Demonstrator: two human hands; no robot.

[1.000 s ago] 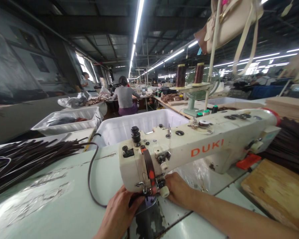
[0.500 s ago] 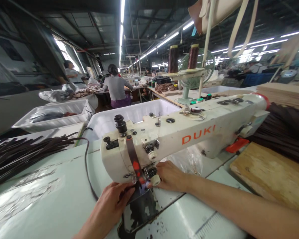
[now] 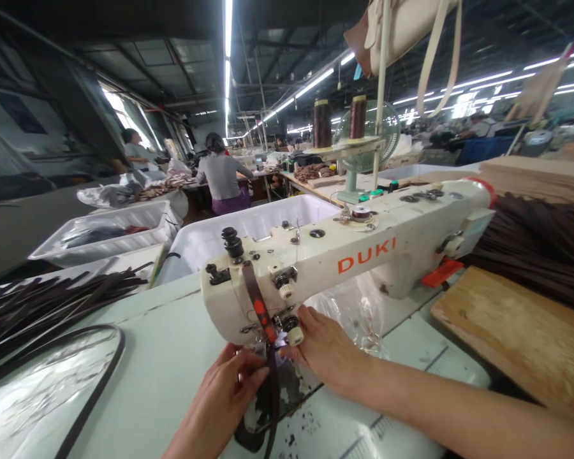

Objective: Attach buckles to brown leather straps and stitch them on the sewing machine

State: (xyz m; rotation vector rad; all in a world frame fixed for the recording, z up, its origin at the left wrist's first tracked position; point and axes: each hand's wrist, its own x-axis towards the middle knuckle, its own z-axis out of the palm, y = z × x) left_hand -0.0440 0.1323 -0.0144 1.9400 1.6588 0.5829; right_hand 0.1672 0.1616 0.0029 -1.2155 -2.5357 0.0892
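Head view: left hand (image 3: 226, 384) beside strip edge (image 3: 274, 401); tabletop (image 3: 167, 357) spreads leftward.

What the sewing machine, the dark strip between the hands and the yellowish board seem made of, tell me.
Sewing machine: probably painted metal, by its glossy, scuffed cream body.
Dark strip: leather or imitation perhaps, smooth-looking and gently curved.
Yellowish board: likely wood, blotchy and worn.
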